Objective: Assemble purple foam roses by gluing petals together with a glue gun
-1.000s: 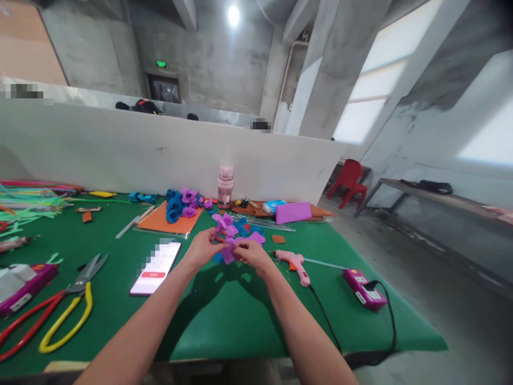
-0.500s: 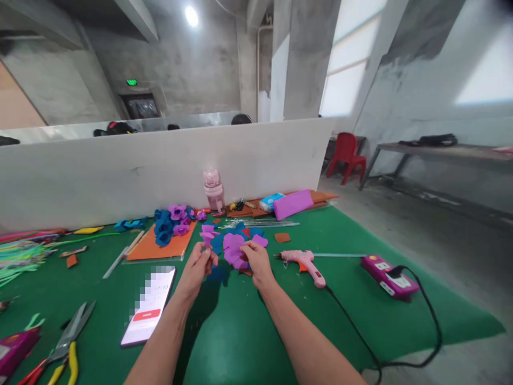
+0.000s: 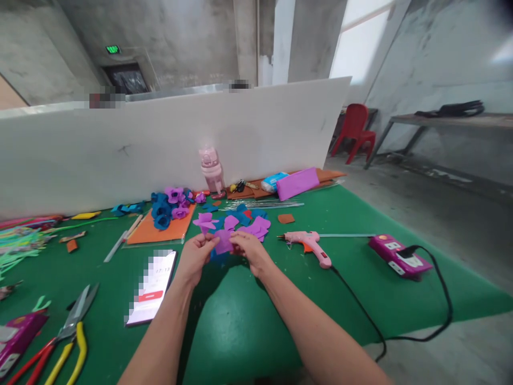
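Yellow- and red-handled scissors (image 3: 66,342) lie at the left on the green felt table cover (image 3: 240,326). Beside the smartphone (image 3: 152,287), the left hand (image 3: 195,258) and right hand (image 3: 249,251) pinch a flat purple foam petal (image 3: 223,241) between them, above the cover. A glossy pink glue gun (image 3: 308,245) rests to the right.

left hand (image 3: 195,256), right hand (image 3: 249,251), 2 pinching purple foam piece (image 3: 223,241), green table (image 3: 240,321)

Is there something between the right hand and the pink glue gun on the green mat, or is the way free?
Nothing visible stands between them. The right hand holds a purple petal piece together with the left hand; the glue gun lies to its right, only bare mat between.
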Demonstrator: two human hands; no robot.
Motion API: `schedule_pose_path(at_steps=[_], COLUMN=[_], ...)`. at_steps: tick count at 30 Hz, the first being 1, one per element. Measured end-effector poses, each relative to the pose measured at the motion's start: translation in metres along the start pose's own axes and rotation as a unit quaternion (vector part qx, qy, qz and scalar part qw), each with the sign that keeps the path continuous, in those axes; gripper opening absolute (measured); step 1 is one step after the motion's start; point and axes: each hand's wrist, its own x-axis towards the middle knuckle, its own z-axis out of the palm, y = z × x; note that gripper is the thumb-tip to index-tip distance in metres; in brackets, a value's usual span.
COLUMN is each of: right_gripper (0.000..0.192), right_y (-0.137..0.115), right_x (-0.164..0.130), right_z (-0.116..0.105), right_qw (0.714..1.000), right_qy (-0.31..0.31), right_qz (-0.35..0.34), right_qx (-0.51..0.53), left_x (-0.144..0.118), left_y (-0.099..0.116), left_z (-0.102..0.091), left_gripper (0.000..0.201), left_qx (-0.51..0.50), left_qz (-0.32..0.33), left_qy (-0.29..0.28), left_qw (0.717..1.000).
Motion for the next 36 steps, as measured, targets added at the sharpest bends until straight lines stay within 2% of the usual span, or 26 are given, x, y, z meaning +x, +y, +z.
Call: schedule_pose_path(at_steps=[2, 5, 8, 12, 18, 20, 24, 30, 33, 36], right_gripper=[0.017, 0.016, 0.017, 0.017, 0.017, 0.017, 0.017, 0.018, 0.019, 0.02], right_y=[-0.003, -0.003, 0.0, 0.0, -0.007, -0.008, -0.007, -0.006, -0.008, -0.009], right_x=[-0.002, -0.003, 0.0, 0.006, 0.007, 0.008, 0.012, 0.015, 0.012, 0.011], right_z=[0.0, 0.0, -0.001, -0.006, -0.011, -0.013, -0.018, -0.022, -0.021, -0.02], right_qw=[1.0, 0.999, 0.997, 0.993, 0.98, 0.978, 0.977, 0.969, 0.965, 0.963], right_qy=[-0.019, -0.02, 0.013, 0.091, 0.168, 0.176, 0.178, 0.193, 0.195, 0.191], right_qz=[0.013, -0.021, -0.06, -0.078, -0.102, -0.107, -0.112, -0.153, -0.171, -0.185], right_qx=[0.015, -0.014, -0.041, -0.01, 0.012, 0.024, 0.038, 0.026, 0.034, 0.031], left_x=[0.0, -0.001, 0.0, 0.001, 0.003, 0.001, -0.003, 0.001, 0.003, 0.002], left_y=[0.001, 0.001, 0.0, -0.003, -0.007, -0.006, -0.006, -0.012, -0.012, -0.012], left_z=[-0.001, -0.001, -0.001, -0.002, -0.003, -0.002, -0.001, -0.006, -0.008, -0.006], left_gripper=[0.032, 0.032, 0.032, 0.029, 0.025, 0.022, 0.015, 0.01, 0.01, 0.014], left_qx=[-0.016, -0.011, -0.015, -0.037, 0.033, 0.05, 0.101, 0.143, 0.144, 0.101], left_qz=[-0.004, -0.009, -0.005, 0.021, 0.09, 0.113, 0.208, 0.286, 0.274, 0.223], left_qy=[-0.01, -0.022, -0.037, -0.031, -0.034, -0.037, -0.032, 0.036, 0.034, 0.027], left_qw=[1.0, 1.0, 0.999, 0.999, 0.995, 0.992, 0.972, 0.947, 0.95, 0.969])
